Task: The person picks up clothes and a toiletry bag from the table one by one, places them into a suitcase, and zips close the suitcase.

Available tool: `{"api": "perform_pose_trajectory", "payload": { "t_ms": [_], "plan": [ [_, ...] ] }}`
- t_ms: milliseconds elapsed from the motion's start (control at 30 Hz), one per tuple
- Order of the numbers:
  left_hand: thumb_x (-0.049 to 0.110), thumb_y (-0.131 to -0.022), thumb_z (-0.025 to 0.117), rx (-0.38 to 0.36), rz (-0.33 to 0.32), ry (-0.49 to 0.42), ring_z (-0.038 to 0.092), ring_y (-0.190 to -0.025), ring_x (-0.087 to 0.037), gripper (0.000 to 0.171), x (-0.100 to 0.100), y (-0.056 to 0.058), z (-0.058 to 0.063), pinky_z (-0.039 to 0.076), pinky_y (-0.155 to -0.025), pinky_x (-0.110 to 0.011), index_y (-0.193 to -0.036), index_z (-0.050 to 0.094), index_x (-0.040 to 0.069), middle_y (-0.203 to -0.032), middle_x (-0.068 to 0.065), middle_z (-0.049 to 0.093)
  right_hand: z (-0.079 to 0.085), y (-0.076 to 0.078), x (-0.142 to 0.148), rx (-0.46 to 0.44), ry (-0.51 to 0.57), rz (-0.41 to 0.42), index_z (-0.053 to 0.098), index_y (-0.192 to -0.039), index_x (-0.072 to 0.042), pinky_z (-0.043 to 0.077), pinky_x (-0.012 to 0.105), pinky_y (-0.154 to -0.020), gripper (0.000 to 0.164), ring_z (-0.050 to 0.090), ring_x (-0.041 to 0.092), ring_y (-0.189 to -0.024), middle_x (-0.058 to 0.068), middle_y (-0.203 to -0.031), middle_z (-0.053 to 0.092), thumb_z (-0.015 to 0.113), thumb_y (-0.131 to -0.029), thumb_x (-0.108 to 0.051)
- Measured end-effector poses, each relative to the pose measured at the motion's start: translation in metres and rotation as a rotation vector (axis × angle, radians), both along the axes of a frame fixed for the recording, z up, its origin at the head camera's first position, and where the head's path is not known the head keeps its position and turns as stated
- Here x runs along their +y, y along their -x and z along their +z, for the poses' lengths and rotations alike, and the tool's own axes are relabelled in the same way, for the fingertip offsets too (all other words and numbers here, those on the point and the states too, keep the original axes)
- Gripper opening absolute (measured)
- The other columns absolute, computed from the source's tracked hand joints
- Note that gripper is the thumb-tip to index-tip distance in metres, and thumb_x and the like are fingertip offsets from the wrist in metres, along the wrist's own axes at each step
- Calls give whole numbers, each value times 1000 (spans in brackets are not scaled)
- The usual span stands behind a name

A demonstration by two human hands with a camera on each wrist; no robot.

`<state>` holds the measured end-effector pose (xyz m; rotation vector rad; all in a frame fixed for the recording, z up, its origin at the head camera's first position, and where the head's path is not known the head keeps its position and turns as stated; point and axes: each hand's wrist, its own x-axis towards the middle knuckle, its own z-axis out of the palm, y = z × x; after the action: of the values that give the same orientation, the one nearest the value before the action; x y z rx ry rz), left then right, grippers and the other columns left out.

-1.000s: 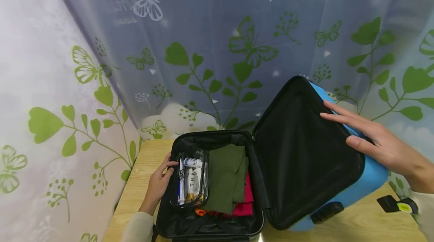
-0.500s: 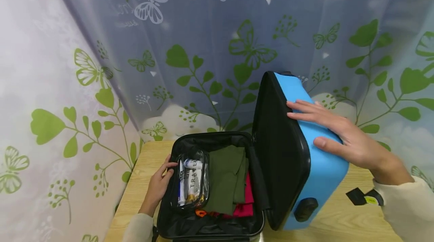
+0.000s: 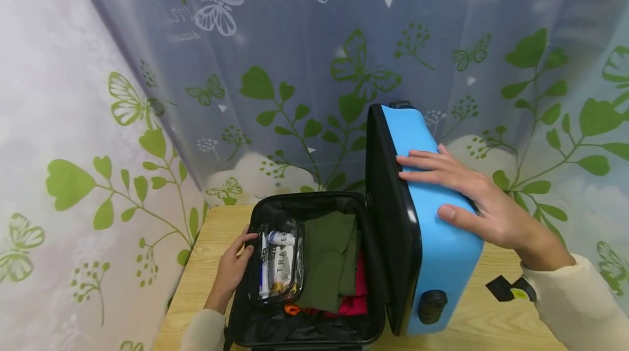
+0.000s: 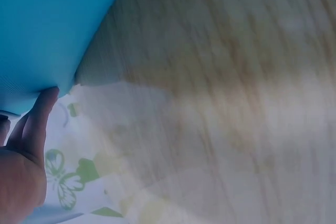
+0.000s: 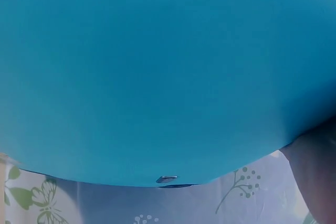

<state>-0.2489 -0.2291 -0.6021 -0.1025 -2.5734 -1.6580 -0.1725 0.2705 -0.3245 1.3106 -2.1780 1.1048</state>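
Note:
A small blue suitcase (image 3: 444, 263) with a black lining stands open in the head view, its lid tipped almost upright. My right hand (image 3: 462, 192) lies on the lid's blue side, fingers extended, fingertips near its black edge. My left hand (image 3: 233, 266) rests at the left rim of the base; in the left wrist view a straight finger (image 4: 39, 121) touches the blue shell (image 4: 47, 30). Inside the base lie a clear pouch (image 3: 280, 261) marked TRAVEL, holding tubes, folded dark green clothing (image 3: 326, 261), and red fabric (image 3: 356, 304) partly beneath it. Blue shell (image 5: 163, 77) fills most of the right wrist view.
The suitcase sits on a light wooden table (image 3: 196, 280). Close behind and to the left hang curtains (image 3: 295, 67) printed with leaves and butterflies. A black tag (image 3: 511, 289) with a yellow patch shows beside the right sleeve (image 3: 575, 296).
The lid has swung left from leaning back to nearly upright, the right hand moving along with it. The left hand has stayed at the rim, and the packed things have not moved.

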Motion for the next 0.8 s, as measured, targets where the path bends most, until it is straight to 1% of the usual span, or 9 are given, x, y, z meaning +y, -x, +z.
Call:
{"api": "perform_pose_trajectory", "payload": {
  "t_ms": [133, 267, 400, 467, 533, 600, 633, 700, 800],
  "plan": [
    [7, -112, 57, 5, 12, 3, 37, -162, -37, 32, 9, 0, 0, 44, -122, -62, -141, 70, 8, -174, -10, 41, 2, 1, -1, 14, -6, 16, 62, -149, 4, 4, 45, -139, 46, 40, 32, -161, 21, -163, 55, 59, -108, -18],
    [7, -112, 57, 22, 43, 31, 40, -161, -37, 31, 26, -3, 0, 46, -119, -61, -139, 71, 11, -173, -8, 43, 7, 3, -5, 39, -25, 28, 65, -147, 2, 4, 46, -140, 43, 43, 31, -159, 18, -159, 60, 60, -108, -15],
    [10, -112, 57, 29, 78, 76, 52, -152, -38, 29, 48, -9, 1, 54, -113, -60, -136, 73, 13, -173, -3, 45, 12, 3, -11, 35, -82, 6, 69, -145, -6, 6, 49, -140, 44, 46, 28, -157, 12, -155, 65, 65, -102, -8],
    [11, -111, 58, 23, 82, 90, 61, -144, -38, 29, 59, -12, 2, 60, -104, -54, -135, 73, 14, -173, -1, 45, 13, 4, -15, 11, -127, -19, 70, -146, -13, 5, 53, -139, 48, 45, 26, -158, 6, -155, 65, 67, -98, -5],
    [12, -111, 58, 22, 80, 98, 68, -134, -36, 28, 67, -14, 2, 61, -91, -42, -134, 74, 16, -172, 0, 45, 13, 5, -20, -8, -171, -41, 70, -147, -18, 4, 57, -138, 51, 43, 24, -159, 3, -156, 65, 69, -98, -4],
    [12, -110, 59, 24, 79, 98, 70, -129, -33, 28, 73, -14, 2, 55, -83, -34, -134, 74, 17, -172, 1, 46, 11, 6, -25, -25, -209, -56, 69, -148, -23, 4, 64, -136, 51, 41, 23, -160, -1, -156, 64, 70, -99, -6],
    [12, -110, 59, 26, 80, 95, 70, -128, -32, 28, 74, -14, 2, 51, -81, -33, -133, 74, 18, -172, 1, 46, 10, 7, -29, -30, -224, -61, 69, -148, -25, 3, 66, -136, 51, 40, 22, -161, -2, -157, 64, 70, -100, -8],
    [12, -110, 60, 31, 84, 87, 71, -129, -33, 30, 76, -13, 0, 55, -83, -34, -136, 72, 19, -171, 1, 47, 8, 8, -34, -32, -244, -60, 69, -148, -26, 3, 72, -133, 49, 40, 24, -161, -2, -156, 64, 70, -102, -10],
    [14, -111, 61, 20, 82, 42, 68, -135, -39, 39, 75, -12, -3, 61, -102, -50, -149, 64, 20, -171, -4, 47, 7, 8, -42, -45, -260, -61, 69, -147, -28, 3, 75, -131, 47, 40, 26, -161, -4, -156, 64, 71, -102, -12]
  ]
}}
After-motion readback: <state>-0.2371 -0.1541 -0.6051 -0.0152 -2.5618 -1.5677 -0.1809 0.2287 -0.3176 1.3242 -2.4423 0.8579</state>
